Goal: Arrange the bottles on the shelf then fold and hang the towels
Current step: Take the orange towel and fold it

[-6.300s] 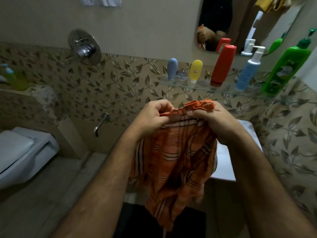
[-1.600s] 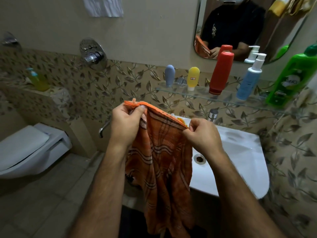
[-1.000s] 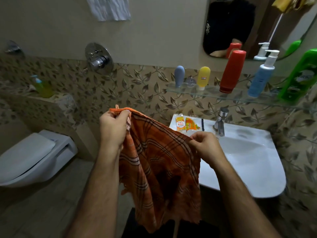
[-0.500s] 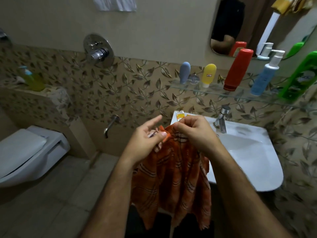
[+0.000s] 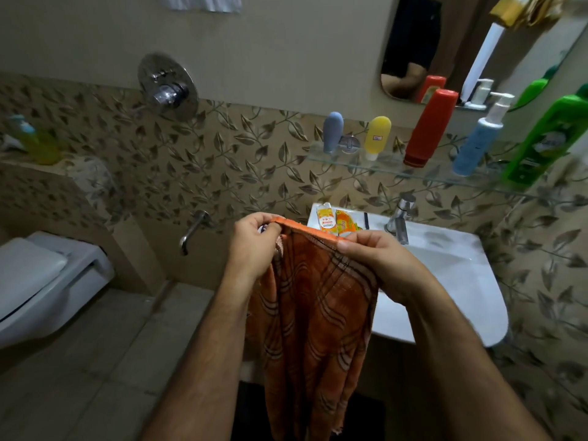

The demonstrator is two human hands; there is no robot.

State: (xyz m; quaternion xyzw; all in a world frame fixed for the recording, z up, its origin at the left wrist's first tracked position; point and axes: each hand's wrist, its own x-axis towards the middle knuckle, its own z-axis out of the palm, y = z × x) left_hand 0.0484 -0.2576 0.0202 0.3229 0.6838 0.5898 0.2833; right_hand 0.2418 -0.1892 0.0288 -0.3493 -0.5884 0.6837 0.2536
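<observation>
Bathroom: tiled floor open at left.
Towel: hangs long-axis down, before the sink.
Left hand: pinches the towel's top hem.
Right hand: pinches the same hem.
Shelf: five bottles standing.

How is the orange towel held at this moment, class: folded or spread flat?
Folded, partly: the orange towel hangs doubled in a narrow strip, its top edge pinched between the left hand and right hand.

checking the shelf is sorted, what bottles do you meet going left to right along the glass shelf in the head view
grey-blue tube → yellow tube → red bottle → blue pump bottle → green bottle, all standing on the glass shelf.
</observation>
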